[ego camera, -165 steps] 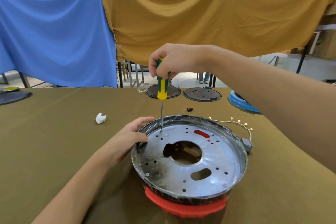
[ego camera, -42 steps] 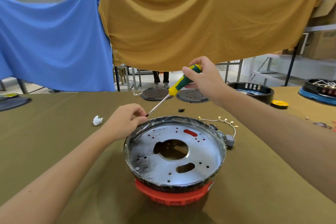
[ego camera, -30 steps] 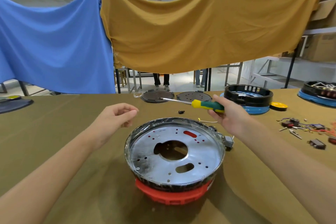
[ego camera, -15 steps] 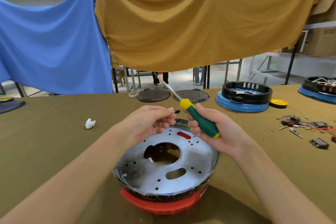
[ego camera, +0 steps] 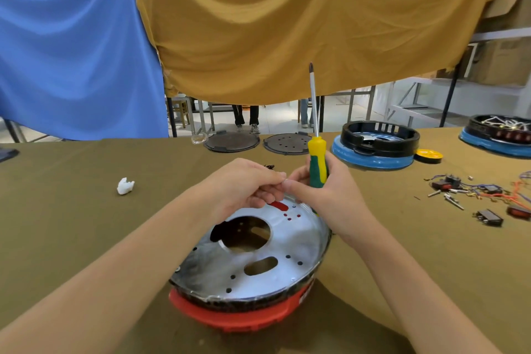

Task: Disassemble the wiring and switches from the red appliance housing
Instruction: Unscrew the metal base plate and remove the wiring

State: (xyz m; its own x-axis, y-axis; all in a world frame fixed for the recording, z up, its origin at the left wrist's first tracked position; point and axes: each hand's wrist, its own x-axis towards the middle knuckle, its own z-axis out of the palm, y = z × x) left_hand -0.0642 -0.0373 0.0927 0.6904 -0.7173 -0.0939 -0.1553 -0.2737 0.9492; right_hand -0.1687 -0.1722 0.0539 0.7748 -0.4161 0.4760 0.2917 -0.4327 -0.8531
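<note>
The red appliance housing point(ego camera: 238, 316) lies upside down near the table's front, topped by a shiny perforated metal plate point(ego camera: 273, 250). Above the plate's far rim my right hand point(ego camera: 324, 192) grips a green-and-yellow screwdriver point(ego camera: 317, 164), its shaft pointing straight up. My left hand point(ego camera: 244, 184) meets it fingertip to fingertip, pinching a tiny metal part, too small to identify, between the two hands. The wiring that lay behind the housing is hidden by my hands.
Loose switches, wires and screws point(ego camera: 485, 195) are scattered on the right. A black-and-blue housing point(ego camera: 373, 149) and another point(ego camera: 500, 135) stand at the back right. Two dark round plates point(ego camera: 258, 142) lie at the far middle, a white scrap point(ego camera: 125, 185) to the left.
The screwdriver has swung from tilted to upright in my right hand. Both hands have closed together above the plate's far rim, fingertips now touching around the small part.
</note>
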